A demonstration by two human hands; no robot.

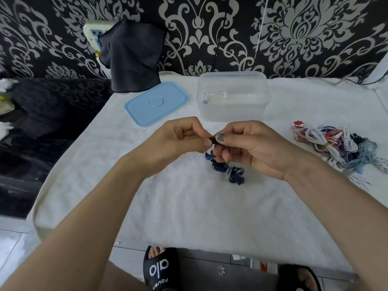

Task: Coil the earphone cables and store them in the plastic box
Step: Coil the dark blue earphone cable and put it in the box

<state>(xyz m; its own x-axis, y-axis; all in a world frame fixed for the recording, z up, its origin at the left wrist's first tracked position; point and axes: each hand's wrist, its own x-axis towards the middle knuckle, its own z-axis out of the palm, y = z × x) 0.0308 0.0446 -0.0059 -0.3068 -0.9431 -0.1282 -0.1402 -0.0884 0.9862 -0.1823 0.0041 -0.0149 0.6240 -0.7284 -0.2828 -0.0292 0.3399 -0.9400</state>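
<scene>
My left hand (180, 136) and right hand (249, 147) meet fingertip to fingertip above the white towel (189, 202), both pinched closed on the dark earphone cable (227, 168), whose tangled rest hangs just below my right fingers down to the towel. Beyond my hands sits the clear plastic box (233, 96), open, with a white earphone (212, 95) inside. Its blue lid (156, 102) lies past my left hand. A pile of coloured earphones (340, 147) lies beside my right wrist.
</scene>
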